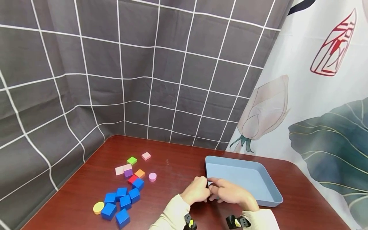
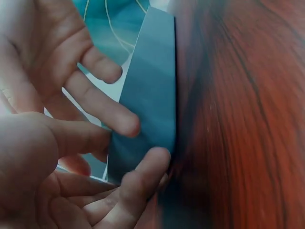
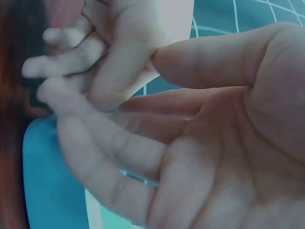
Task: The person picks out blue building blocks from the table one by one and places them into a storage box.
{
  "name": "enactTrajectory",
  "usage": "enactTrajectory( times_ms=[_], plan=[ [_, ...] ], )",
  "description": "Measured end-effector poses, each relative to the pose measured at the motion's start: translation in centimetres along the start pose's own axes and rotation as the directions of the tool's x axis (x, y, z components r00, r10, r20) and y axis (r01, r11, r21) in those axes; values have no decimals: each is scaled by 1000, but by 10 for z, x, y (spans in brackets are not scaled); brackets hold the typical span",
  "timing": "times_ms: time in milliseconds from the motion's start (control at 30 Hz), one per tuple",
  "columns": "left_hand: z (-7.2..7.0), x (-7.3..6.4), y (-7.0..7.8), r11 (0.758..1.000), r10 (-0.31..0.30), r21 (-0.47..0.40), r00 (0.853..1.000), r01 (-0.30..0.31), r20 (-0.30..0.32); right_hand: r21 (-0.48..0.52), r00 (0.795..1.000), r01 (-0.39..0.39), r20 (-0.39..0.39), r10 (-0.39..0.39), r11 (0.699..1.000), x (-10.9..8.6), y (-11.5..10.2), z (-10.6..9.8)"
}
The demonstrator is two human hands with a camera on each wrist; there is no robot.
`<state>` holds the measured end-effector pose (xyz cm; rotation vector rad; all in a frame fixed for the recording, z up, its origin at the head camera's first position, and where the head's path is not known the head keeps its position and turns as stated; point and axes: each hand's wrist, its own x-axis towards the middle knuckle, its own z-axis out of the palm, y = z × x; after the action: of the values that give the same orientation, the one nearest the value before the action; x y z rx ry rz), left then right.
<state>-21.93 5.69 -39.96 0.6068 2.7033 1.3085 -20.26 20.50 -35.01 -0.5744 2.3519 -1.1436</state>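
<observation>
At the near-left corner of a light blue tray (image 1: 270, 180), my two hands meet. My left hand (image 1: 196, 191) pinches the tray's rim, one fingertip lying on the outer wall (image 2: 150, 95) in the left wrist view. From the right, my right hand (image 1: 230, 191) reaches over the near rim with its fingers extended. Two of its fingers lie on or close to the outer wall in the left wrist view. The right thumb (image 3: 205, 62) appears to touch the left hand in the right wrist view. The hands hide most of that corner.
Several blue blocks (image 1: 125, 202) stand on the dark red table (image 1: 172, 169) at the left. Around them are a yellow disc (image 1: 98, 208), a pink disc (image 1: 152, 177), and red, orange, purple, green and pink blocks. A grey checked curtain (image 1: 172, 80) hangs behind.
</observation>
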Motion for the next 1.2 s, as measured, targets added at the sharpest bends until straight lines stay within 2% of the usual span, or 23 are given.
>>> enactTrajectory(
  times_ms=[133, 233, 333, 400, 467, 533, 633, 733, 800, 900, 967, 1067, 1133, 1200],
  plan=[
    [-10, -10, -5, 994, -50, -95, 999, 49, -5, 7, 999, 15, 32, -16, 1000, 2, -5, 2],
    [-17, -18, -10, 984, -95, -154, 995, 89, -27, -26, 1000, 21, 21, -20, 999, -1, -7, -2],
    [-26, -25, -16, 970, -156, -195, 987, 143, -48, -188, 993, -5, -113, -16, 982, -9, -6, -12],
    [-33, -31, -20, 963, -195, -196, 980, 182, -49, -315, 969, -85, -246, 6, 945, -16, -3, -22],
    [-41, -37, -24, 959, -231, -177, 972, 222, -36, -391, 924, -219, -377, 61, 894, -23, 3, -32],
    [-49, -45, -27, 955, -261, -148, 965, 257, -3, -398, 881, -341, -451, 142, 852, -29, 11, -43],
    [-59, -57, -29, 952, -283, -108, 958, 286, 44, -350, 821, -492, -492, 291, 797, -37, 22, -53],
    [-68, -69, -30, 954, -282, -89, 957, 288, 75, -278, 796, -549, -461, 392, 788, -40, 33, -55],
    [-73, -75, -30, 957, -273, -72, 958, 280, 87, -246, 804, -540, -433, 407, 805, -39, 37, -53],
    [-81, -81, -29, 962, -266, -27, 957, 271, 114, -234, 821, -509, -422, 385, 828, -35, 42, -47],
    [-87, -84, -27, 959, -282, 10, 950, 283, 136, -247, 822, -505, -431, 373, 827, -32, 44, -44],
    [-99, -85, -25, 942, -335, 91, 930, 324, 152, -285, 827, -493, -447, 341, 822, -29, 46, -40],
    [-109, -84, -26, 931, -357, 124, 925, 342, 129, -297, 831, -480, -456, 319, 826, -26, 47, -37],
    [-121, -84, -30, 923, -356, 175, 933, 342, 51, -320, 841, -457, -459, 286, 830, -24, 46, -35]
  ],
)
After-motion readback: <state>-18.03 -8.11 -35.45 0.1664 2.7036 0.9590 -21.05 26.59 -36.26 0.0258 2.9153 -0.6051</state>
